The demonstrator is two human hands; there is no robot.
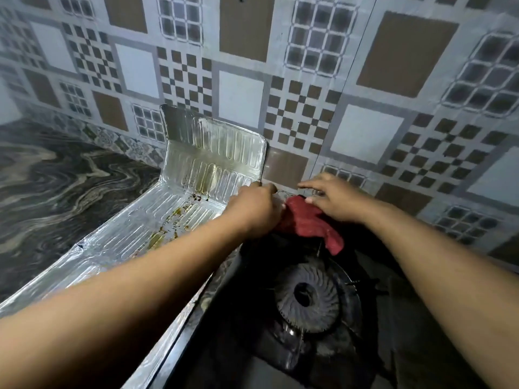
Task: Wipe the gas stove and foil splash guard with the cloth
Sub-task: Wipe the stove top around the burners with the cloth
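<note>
The black gas stove [365, 346] fills the lower right, its round burner [307, 299] in the middle. A ribbed foil splash guard [196, 175] lies flat to the stove's left, its far panel bent up against the wall, with brown grease spots on it. A red cloth [306, 220] rests on the stove's far edge. My left hand [254, 211] grips the cloth's left end, fingers curled. My right hand [334, 199] lies on the cloth's far side with fingers stretched toward the wall.
A patterned tile wall [309, 80] rises directly behind the stove. A dark marbled countertop [56, 186] spreads to the left of the foil. Both forearms cross the lower frame, the left one over the foil.
</note>
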